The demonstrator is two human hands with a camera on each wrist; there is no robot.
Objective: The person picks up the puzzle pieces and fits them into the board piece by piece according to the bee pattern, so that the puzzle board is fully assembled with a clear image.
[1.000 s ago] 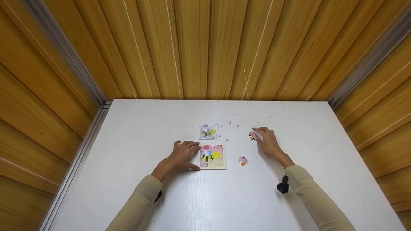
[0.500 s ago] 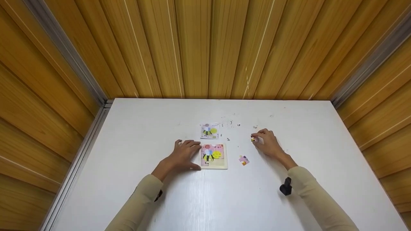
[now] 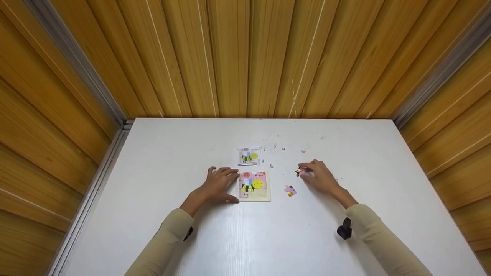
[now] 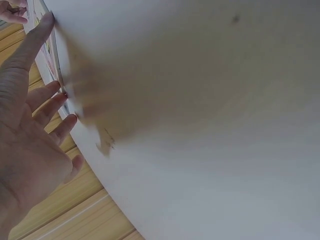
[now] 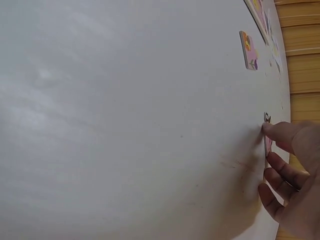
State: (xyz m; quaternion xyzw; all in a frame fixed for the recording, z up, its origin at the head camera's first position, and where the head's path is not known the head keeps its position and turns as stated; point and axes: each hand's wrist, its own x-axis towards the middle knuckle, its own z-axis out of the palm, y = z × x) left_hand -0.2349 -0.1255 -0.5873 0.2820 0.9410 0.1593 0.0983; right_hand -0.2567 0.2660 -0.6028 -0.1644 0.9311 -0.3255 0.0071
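Observation:
In the head view, a square wooden jigsaw puzzle tray (image 3: 269, 191) lies on the table, partly filled with a pink and yellow picture; its lower right shows bare wood. My left hand (image 3: 218, 186) touches the tray's left edge, fingers spread toward the upper corner and thumb at the lower one. Between thumb and fingers, my right hand (image 3: 322, 177) pinches a puzzle piece (image 3: 299, 172) with pink, black and yellow print, right of the tray. In the right wrist view the same piece is seen edge-on, close over the table. Another pink puzzle piece (image 5: 249, 51) lies loose between tray and right hand.
A square picture card (image 3: 249, 156) with a matching bee design lies just behind the tray. Small dark marks dot the white table (image 3: 345, 153) near it. Wood-patterned panels (image 3: 230, 57) rise behind the table and on both sides.
My right hand has drawn the pinched piece nearer along the table and turned it between the fingers. The left hand stays at the tray's edge, and the loose piece has not moved.

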